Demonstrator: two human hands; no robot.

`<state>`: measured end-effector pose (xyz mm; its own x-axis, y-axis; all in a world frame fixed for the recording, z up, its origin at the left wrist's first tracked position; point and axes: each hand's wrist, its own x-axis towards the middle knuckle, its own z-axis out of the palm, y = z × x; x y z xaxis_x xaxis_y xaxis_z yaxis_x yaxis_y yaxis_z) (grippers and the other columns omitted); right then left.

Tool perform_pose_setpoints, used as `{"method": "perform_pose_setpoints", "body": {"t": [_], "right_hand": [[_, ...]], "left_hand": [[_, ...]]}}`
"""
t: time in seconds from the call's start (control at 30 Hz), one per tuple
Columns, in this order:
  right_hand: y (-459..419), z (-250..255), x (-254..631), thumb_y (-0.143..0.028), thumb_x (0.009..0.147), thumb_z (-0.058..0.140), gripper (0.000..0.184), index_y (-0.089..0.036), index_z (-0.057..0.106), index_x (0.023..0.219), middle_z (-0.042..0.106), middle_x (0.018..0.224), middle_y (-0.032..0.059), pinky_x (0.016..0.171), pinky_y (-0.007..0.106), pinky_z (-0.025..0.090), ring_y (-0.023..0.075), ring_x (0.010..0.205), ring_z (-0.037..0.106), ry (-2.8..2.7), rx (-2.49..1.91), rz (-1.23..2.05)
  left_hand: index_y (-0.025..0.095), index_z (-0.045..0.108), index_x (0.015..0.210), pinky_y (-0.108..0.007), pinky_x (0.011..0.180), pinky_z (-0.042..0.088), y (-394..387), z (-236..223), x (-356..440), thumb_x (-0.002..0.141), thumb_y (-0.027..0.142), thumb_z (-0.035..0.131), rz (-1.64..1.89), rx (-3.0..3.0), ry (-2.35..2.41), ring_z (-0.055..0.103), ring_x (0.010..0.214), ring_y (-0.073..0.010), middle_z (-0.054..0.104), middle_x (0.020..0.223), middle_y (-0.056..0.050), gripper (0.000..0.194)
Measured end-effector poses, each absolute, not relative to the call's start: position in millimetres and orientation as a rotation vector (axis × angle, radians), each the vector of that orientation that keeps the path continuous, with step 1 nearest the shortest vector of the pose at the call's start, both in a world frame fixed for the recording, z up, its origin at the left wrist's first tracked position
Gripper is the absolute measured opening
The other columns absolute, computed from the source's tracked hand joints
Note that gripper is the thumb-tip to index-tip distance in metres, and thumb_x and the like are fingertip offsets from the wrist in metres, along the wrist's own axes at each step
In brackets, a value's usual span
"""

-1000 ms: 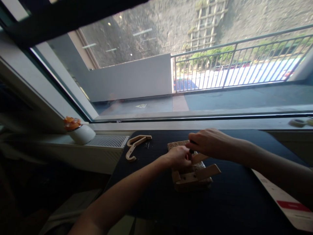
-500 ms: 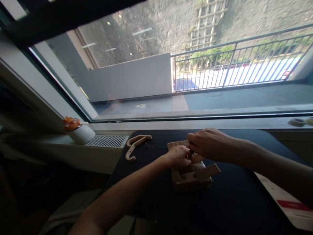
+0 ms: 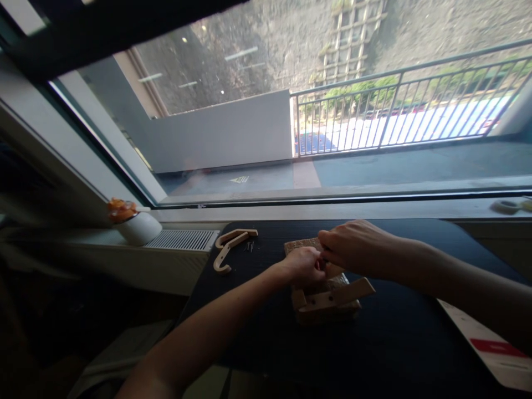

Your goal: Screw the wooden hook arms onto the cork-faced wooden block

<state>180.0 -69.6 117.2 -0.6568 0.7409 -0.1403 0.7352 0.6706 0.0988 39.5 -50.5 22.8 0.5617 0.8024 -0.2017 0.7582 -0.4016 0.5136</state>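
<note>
My left hand (image 3: 305,265) is closed, its fingertips pinched at a pale wooden piece (image 3: 334,271) above a brown block in clear wrapping (image 3: 296,245). Close against those fingertips is my right hand (image 3: 351,244), curled from above; what its fingers hold is hidden. A second wooden piece (image 3: 320,302) with two dark holes or screw heads lies across the near end of the block. From it a flat wooden arm (image 3: 356,290) sticks out to the right.
On the dark table (image 3: 257,327), two hook-shaped wooden pieces (image 3: 228,256) lie at the left beside several small metal pins or screws (image 3: 249,246). A white pot (image 3: 138,226) stands on the radiator (image 3: 183,239). A pale board (image 3: 490,343) with a red stripe is at the right.
My right hand has turned slightly and its fingers have come down over the dark thing that showed between my hands. My left hand stays in place.
</note>
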Motion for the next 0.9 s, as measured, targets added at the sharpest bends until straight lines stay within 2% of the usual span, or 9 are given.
{"method": "perform_pose_setpoints", "body": {"t": [0.1,0.17,0.3,0.4,0.63,0.77,0.9], "right_hand": [[-70.4,116.5,178.8,-0.033,0.092,0.045,0.032,-0.014,0.063,0.075,0.064,0.065,0.0073,0.047,0.026,0.027,0.0166,0.056,0.06,2.672,1.267,0.136],[-70.0,117.6,181.2,-0.037,0.092,0.044,0.034,-0.014,0.063,0.075,0.064,0.064,0.007,0.047,0.026,0.027,0.0167,0.055,0.059,2.687,1.276,0.147],[-68.9,122.4,187.4,-0.031,0.085,0.052,0.018,-0.018,0.062,0.089,0.066,0.071,0.0037,0.048,0.026,0.028,0.0165,0.059,0.059,2.768,1.201,0.001],[-68.5,123.1,187.0,-0.02,0.083,0.052,0.01,-0.018,0.062,0.086,0.066,0.076,0.0032,0.049,0.025,0.029,0.0158,0.063,0.061,2.748,1.15,-0.069],[-66.4,112.2,182.6,-0.026,0.089,0.05,0.018,-0.013,0.059,0.082,0.063,0.063,0.0047,0.045,0.025,0.027,0.0162,0.054,0.06,2.688,1.276,0.133],[-67.7,116.3,185.4,-0.032,0.087,0.052,0.019,-0.015,0.06,0.082,0.063,0.064,0.0032,0.045,0.025,0.025,0.0142,0.051,0.057,2.741,1.236,0.138],[-70.3,124.8,184.3,-0.02,0.082,0.053,0.011,-0.018,0.064,0.085,0.066,0.076,0.003,0.047,0.024,0.027,0.0137,0.058,0.058,2.771,1.103,0.053]], "left_hand": [[0.016,0.062,0.082,-0.022,0.051,0.038,-51.1,24.6,39.3,0.075,0.039,0.057,0.063,2.211,1.265,0.057,0.065,-0.0138,0.064,0.076,-0.003,0.024],[0.017,0.063,0.083,-0.021,0.05,0.038,-51.1,24.5,38.8,0.075,0.039,0.058,0.042,2.191,1.271,0.057,0.064,-0.0135,0.064,0.077,-0.003,0.025],[0.017,0.063,0.077,-0.021,0.053,0.038,-49.7,20.6,38.5,0.073,0.033,0.059,0.106,2.233,1.244,0.057,0.064,-0.0126,0.063,0.073,-0.001,0.017],[0.016,0.062,0.073,-0.022,0.053,0.038,-48.5,17.8,38.7,0.073,0.031,0.058,0.124,2.278,1.211,0.056,0.062,-0.0124,0.062,0.068,-0.001,0.015],[0.016,0.06,0.068,-0.022,0.051,0.036,-48.0,17.3,38.3,0.074,0.031,0.055,0.108,2.3,1.191,0.054,0.06,-0.0112,0.062,0.069,-0.001,0.017],[0.017,0.062,0.072,-0.021,0.051,0.037,-48.3,18.1,37.7,0.074,0.034,0.056,0.105,2.252,1.214,0.055,0.061,-0.0112,0.062,0.072,0.0,0.018],[0.017,0.061,0.069,-0.021,0.052,0.036,-49.2,21.5,38.4,0.074,0.034,0.058,0.103,2.255,1.213,0.054,0.06,-0.0115,0.06,0.065,0.0,0.019]]}}
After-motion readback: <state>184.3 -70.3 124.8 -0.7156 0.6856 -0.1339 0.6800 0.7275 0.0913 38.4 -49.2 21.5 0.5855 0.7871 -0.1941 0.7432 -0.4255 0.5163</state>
